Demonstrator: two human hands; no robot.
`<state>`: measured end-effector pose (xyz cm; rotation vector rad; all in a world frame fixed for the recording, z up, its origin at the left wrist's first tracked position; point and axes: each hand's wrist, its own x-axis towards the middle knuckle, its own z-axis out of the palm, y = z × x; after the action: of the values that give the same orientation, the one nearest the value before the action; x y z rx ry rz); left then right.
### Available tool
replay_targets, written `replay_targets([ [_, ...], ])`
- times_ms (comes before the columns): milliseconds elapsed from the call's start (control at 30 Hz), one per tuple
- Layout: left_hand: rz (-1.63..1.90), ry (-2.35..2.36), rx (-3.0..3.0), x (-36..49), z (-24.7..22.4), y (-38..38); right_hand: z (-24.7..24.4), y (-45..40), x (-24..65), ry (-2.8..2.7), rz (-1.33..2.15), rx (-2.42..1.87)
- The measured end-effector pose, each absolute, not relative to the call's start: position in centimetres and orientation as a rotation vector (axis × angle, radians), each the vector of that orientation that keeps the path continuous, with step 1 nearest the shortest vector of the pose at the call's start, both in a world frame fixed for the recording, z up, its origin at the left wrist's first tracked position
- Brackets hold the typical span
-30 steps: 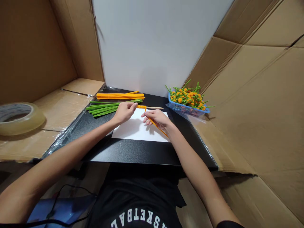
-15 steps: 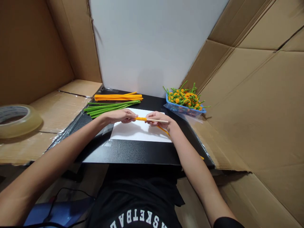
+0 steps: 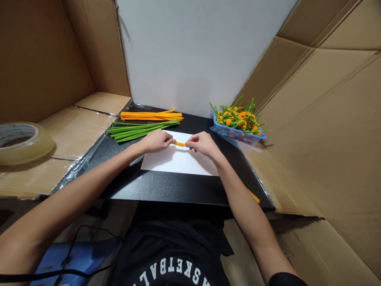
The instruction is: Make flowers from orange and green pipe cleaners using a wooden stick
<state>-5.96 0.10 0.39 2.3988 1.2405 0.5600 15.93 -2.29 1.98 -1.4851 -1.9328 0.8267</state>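
Observation:
A short coil of orange pipe cleaner (image 3: 179,144) lies between my hands, just above the white paper sheet (image 3: 178,161). My left hand (image 3: 156,142) pinches its near end, and my right hand (image 3: 204,144) grips its other end. The wooden stick is hidden inside my right hand or gone from view. An orange pipe cleaner tail (image 3: 254,196) shows past my right forearm. Further back lie a bundle of green pipe cleaners (image 3: 139,131) and a bundle of orange pipe cleaners (image 3: 151,116).
A blue plastic basket (image 3: 238,134) holds several orange-headed pipe cleaner flowers on green stems at the back right. A clear tape roll (image 3: 22,143) sits on cardboard at the left. Cardboard walls (image 3: 312,119) flank the black board (image 3: 166,190).
My hands have moved closer together over the paper. The wooden stick no longer shows past my right hand, and the orange coil looks shorter between them.

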Motion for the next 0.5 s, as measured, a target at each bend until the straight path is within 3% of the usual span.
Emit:
replay_targets([
  [267, 1.133, 1.539, 2.154, -4.6, 0.1, -1.2, 0.2, -2.5, 13.8, -1.664, 0.634, -1.33],
  [500, 1.177, 1.521, 1.927, -4.0, 0.3, -1.8, 0.3, -3.1, 13.2, -1.644, 0.557, -1.261],
])
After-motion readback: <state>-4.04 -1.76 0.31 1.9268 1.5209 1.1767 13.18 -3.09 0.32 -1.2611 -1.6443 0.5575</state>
